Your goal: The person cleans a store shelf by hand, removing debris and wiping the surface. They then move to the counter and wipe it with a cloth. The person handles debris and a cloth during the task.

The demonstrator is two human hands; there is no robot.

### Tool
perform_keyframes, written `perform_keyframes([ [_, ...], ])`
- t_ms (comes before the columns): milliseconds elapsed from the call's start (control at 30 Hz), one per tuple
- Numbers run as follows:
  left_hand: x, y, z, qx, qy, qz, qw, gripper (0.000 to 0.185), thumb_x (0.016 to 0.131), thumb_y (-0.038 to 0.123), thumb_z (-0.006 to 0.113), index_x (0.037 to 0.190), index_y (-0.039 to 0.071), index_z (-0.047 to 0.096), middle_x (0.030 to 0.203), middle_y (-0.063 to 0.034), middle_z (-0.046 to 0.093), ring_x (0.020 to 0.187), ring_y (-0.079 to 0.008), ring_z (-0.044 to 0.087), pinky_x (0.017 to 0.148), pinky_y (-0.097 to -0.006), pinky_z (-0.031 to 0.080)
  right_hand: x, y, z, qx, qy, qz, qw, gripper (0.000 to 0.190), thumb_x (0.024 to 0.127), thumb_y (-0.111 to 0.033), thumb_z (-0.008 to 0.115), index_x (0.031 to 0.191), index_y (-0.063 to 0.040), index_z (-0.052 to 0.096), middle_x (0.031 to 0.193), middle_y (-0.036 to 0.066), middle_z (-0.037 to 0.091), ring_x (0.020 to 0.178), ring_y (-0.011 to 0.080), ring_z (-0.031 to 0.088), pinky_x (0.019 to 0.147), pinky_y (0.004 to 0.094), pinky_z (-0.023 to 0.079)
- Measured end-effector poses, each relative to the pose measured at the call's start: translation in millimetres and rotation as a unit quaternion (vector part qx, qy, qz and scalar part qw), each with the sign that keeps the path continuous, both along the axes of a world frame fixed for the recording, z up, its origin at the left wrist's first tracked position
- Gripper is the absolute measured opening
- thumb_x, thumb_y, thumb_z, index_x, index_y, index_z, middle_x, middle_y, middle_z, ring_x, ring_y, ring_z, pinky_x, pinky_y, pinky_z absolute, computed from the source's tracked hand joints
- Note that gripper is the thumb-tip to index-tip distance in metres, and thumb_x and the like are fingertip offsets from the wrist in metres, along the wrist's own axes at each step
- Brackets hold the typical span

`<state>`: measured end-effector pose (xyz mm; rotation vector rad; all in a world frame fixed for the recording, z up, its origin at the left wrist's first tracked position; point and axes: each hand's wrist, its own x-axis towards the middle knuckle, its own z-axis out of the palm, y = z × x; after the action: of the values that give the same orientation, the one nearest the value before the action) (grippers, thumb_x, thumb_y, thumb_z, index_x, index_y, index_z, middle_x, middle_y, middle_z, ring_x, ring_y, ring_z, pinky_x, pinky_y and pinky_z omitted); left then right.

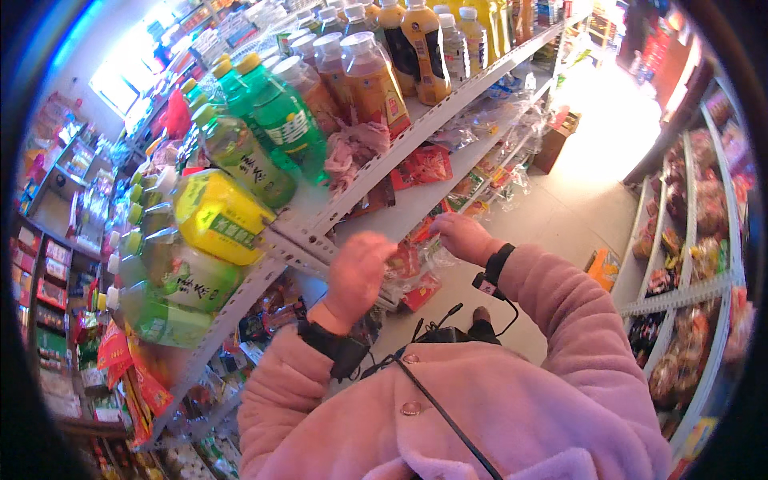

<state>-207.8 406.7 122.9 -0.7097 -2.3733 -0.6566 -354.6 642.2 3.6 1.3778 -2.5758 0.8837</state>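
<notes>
My left hand [360, 276] is raised in front of the corner of the white metal shelf [318, 243], fingers bent; whether it holds anything is not clear. To its right, my right hand [463, 237] reaches over the lower shelf, nearest to red snack packets [403, 259]; its fingertips are partly blurred, and contact cannot be told. On the top shelf stand a green soda bottle [288, 123], a green tea bottle [246, 157] and several orange drink bottles [372, 78]. A yellow bottle [222, 216] leans at the shelf's end. A pink cloth [354, 153] lies beside the green soda bottle.
Another rack [666, 303] of packaged food runs along the right side of the aisle floor [534, 219]. A cardboard box [555, 144] stands on the floor farther along, near bright light. Shelves of boxed goods [54, 288] are at the far left. Black cables [441, 396] hang across my pink coat.
</notes>
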Motion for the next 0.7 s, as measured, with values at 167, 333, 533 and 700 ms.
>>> perform_keyframes([
  [167,-81.4,41.8,56.1,-0.168,0.080,0.173,0.967,0.045,0.082,0.009,0.064,0.127,0.008,0.060,0.138,-0.0122,0.050,0.130,-0.0365,0.044,0.109,-0.0504,0.033,-73.7,11.8,-1.4,-0.070,0.118,0.065,0.988,0.030,0.076,0.000,0.058,0.104,-0.006,0.063,0.121,0.013,0.061,0.123,0.0338,0.052,0.105,0.0438,0.043],
  [333,-106.7,57.2,70.7,-0.231,0.032,0.354,0.906,0.054,0.083,0.016,0.065,0.135,0.019,0.055,0.142,-0.0116,0.045,0.118,-0.0352,0.048,0.097,-0.0486,0.040,-119.3,-7.4,2.4,-0.087,0.042,0.137,0.986,0.033,0.071,-0.001,0.062,0.104,-0.005,0.063,0.123,0.013,0.061,0.125,0.0337,0.049,0.108,0.0449,0.040],
  [533,-109.8,48.7,71.4,-0.230,-0.020,0.430,0.873,0.034,0.082,0.019,0.064,0.116,0.021,0.063,0.110,-0.0067,0.058,0.099,-0.0278,0.052,0.081,-0.0439,0.043,-119.3,-22.4,-5.9,-0.108,-0.033,0.194,0.974,0.030,0.075,0.003,0.056,0.103,-0.009,0.064,0.112,0.013,0.063,0.104,0.0359,0.059,0.089,0.0444,0.051],
  [700,-102.0,46.9,69.9,-0.202,-0.027,0.427,0.881,0.017,0.081,0.021,0.065,0.098,0.018,0.066,0.106,-0.0042,0.058,0.103,-0.0266,0.051,0.086,-0.0410,0.041,-117.2,-15.4,2.3,-0.049,-0.045,0.207,0.976,0.024,0.079,0.001,0.056,0.099,-0.008,0.066,0.104,0.011,0.066,0.097,0.0340,0.062,0.084,0.0426,0.052],
])
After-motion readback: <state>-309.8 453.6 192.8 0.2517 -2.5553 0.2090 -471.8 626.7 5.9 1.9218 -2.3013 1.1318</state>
